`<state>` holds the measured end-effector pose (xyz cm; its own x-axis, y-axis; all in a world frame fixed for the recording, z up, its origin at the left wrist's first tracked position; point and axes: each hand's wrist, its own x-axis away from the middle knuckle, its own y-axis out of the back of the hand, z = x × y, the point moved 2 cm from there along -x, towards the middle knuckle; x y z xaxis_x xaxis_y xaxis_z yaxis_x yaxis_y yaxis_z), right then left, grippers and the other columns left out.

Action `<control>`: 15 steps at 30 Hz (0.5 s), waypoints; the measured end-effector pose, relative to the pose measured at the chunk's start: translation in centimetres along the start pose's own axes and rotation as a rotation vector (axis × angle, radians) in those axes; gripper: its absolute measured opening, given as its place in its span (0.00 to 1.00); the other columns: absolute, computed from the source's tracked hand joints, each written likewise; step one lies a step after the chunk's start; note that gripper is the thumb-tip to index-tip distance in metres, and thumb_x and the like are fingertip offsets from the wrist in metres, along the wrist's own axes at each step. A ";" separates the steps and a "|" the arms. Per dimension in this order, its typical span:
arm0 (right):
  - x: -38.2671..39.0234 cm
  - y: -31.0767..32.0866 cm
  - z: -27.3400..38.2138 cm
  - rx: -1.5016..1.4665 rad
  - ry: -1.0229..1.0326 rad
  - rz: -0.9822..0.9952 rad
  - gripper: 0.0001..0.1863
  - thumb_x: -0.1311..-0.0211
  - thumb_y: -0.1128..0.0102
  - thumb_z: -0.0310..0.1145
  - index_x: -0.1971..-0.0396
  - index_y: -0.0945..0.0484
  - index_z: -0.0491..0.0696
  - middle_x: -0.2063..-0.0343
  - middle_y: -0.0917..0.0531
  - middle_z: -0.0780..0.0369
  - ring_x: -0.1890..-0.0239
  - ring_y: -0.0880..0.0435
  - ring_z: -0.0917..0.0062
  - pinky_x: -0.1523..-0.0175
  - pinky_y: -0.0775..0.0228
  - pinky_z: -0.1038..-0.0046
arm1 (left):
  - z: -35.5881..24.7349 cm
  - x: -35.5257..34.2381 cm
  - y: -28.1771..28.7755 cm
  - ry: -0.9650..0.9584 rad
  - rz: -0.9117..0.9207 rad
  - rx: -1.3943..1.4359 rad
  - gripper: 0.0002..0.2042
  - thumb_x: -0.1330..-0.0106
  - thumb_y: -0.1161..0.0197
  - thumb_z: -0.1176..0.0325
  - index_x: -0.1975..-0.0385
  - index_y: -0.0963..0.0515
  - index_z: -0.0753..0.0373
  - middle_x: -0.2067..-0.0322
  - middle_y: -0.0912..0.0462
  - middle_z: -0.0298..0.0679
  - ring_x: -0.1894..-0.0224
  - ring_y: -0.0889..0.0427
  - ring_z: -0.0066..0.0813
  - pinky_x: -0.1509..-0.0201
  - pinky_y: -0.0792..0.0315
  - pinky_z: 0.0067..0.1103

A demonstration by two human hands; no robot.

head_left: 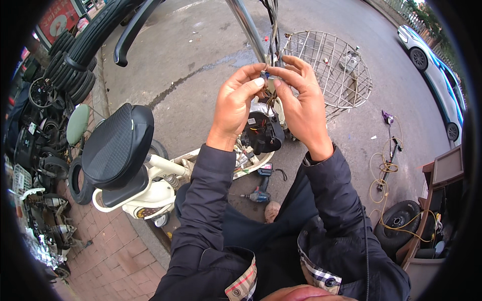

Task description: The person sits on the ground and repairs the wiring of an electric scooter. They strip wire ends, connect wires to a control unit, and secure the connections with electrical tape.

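In front of the chrome steering tube, my left hand and my right hand meet with fingertips almost touching. Both are closed in a pinch on thin electrical wires, around a small bluish piece, perhaps a connector, mostly covered by the fingers. Dark cables run down from above to the same spot. Below the hands sits a round black housing with coloured wires inside, at the front of a cream electric scooter. More loose wires lie in the scooter's open floor section.
The scooter's black seat stands at left, with a brake lever above. A wire basket is beyond my right hand. A cordless drill lies near my feet. At right are a yellow hose, a wheel and a parked car.
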<state>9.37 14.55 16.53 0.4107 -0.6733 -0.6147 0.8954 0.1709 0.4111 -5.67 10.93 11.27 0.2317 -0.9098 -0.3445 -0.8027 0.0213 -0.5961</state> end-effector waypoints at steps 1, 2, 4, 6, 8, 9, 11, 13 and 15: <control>-0.2 0.0 0.0 0.004 -0.009 0.009 0.14 0.32 0.40 0.26 0.49 0.14 0.46 0.39 0.27 0.53 0.38 0.22 0.65 0.37 0.28 0.68 | -0.1 -0.1 0.2 0.004 0.012 -0.007 0.17 0.28 0.44 0.75 0.41 0.24 0.69 0.57 0.17 0.38 0.57 0.20 0.23 0.50 0.26 0.23; -0.5 -0.1 -0.1 0.000 -0.025 0.019 0.14 0.31 0.40 0.27 0.49 0.14 0.46 0.39 0.27 0.53 0.38 0.22 0.65 0.37 0.28 0.67 | -0.3 -0.2 0.4 0.022 0.002 -0.025 0.18 0.28 0.45 0.74 0.40 0.25 0.69 0.57 0.17 0.39 0.56 0.20 0.25 0.49 0.26 0.24; -1.0 -0.2 -0.2 -0.012 -0.035 0.035 0.14 0.31 0.40 0.28 0.49 0.14 0.46 0.38 0.27 0.52 0.37 0.23 0.64 0.37 0.28 0.65 | -0.6 -0.3 0.6 0.026 0.042 -0.042 0.19 0.28 0.46 0.74 0.39 0.27 0.69 0.58 0.17 0.38 0.56 0.20 0.25 0.50 0.27 0.24; -1.5 -0.3 -0.5 0.052 -0.014 0.045 0.13 0.31 0.40 0.28 0.49 0.14 0.45 0.36 0.28 0.51 0.36 0.24 0.63 0.35 0.29 0.65 | -0.9 -0.5 0.7 0.038 0.068 -0.059 0.20 0.29 0.46 0.74 0.37 0.28 0.69 0.59 0.17 0.38 0.56 0.20 0.25 0.50 0.27 0.24; -1.9 -0.5 -1.0 0.056 -0.006 0.052 0.13 0.31 0.39 0.28 0.49 0.14 0.45 0.34 0.30 0.50 0.34 0.26 0.62 0.34 0.31 0.64 | -1.2 -0.8 0.8 0.043 0.104 -0.067 0.21 0.29 0.45 0.74 0.36 0.30 0.69 0.59 0.17 0.37 0.56 0.19 0.25 0.51 0.27 0.23; -2.0 -0.7 -1.3 0.036 -0.015 0.053 0.13 0.31 0.39 0.29 0.50 0.14 0.45 0.33 0.31 0.49 0.33 0.27 0.61 0.33 0.33 0.64 | -1.3 -0.9 0.8 0.041 0.100 -0.083 0.22 0.29 0.45 0.73 0.36 0.30 0.69 0.60 0.17 0.37 0.56 0.19 0.25 0.51 0.27 0.23; -2.2 -1.0 -1.9 -0.067 -0.046 0.044 0.13 0.32 0.38 0.29 0.51 0.14 0.45 0.33 0.31 0.48 0.31 0.28 0.59 0.32 0.34 0.63 | -1.5 -0.8 0.9 0.038 0.091 -0.116 0.22 0.29 0.44 0.73 0.35 0.31 0.69 0.60 0.18 0.37 0.56 0.19 0.25 0.51 0.28 0.23; -2.3 -1.3 -2.4 -0.230 -0.087 0.024 0.12 0.33 0.37 0.30 0.53 0.13 0.46 0.34 0.30 0.47 0.32 0.29 0.55 0.32 0.33 0.62 | -1.7 -0.7 0.8 0.017 0.079 -0.184 0.22 0.29 0.42 0.74 0.36 0.31 0.68 0.60 0.18 0.36 0.56 0.19 0.24 0.50 0.28 0.22; -2.4 -1.4 -2.7 -0.282 -0.129 0.019 0.12 0.34 0.35 0.31 0.54 0.12 0.45 0.32 0.32 0.48 0.30 0.30 0.56 0.30 0.36 0.62 | -1.8 -0.6 0.7 0.002 0.061 -0.245 0.21 0.30 0.40 0.75 0.37 0.30 0.68 0.59 0.19 0.36 0.55 0.19 0.24 0.49 0.27 0.21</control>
<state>7.59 17.85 15.63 0.4185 -0.7507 -0.5112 0.9077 0.3647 0.2077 -7.37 10.72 12.33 0.1779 -0.9107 -0.3728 -0.9244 -0.0247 -0.3807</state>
